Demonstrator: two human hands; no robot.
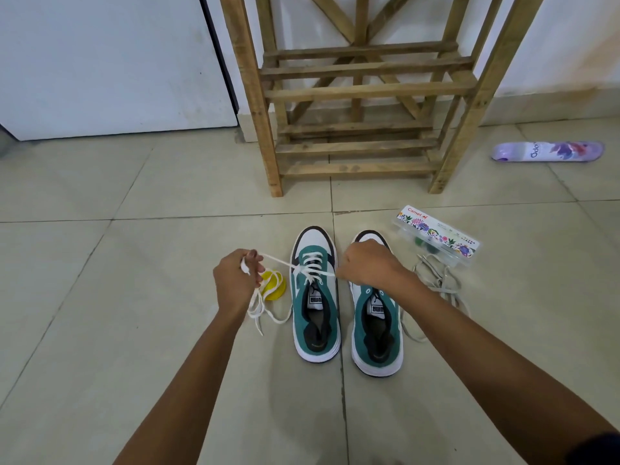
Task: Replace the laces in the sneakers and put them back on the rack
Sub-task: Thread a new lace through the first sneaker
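both hands [236, 280] [369, 265] apparently pinching white lace [285, 263], sneakers [315, 297] on beige tiled floor [134, 297], wooden rack [362, 95] against white wall [100, 62]

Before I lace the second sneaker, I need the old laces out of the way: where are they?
The old grey laces lie loose on the floor right of the right sneaker, just in front of the Camel paint box.

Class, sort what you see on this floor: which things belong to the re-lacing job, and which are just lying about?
Belong to the job:
left sneaker, half laced
right sneaker, unlaced
white lace, held by left hand and right hand
old greyish laces
wooden rack

Just lying about:
yellow object
Camel box
purple spray can
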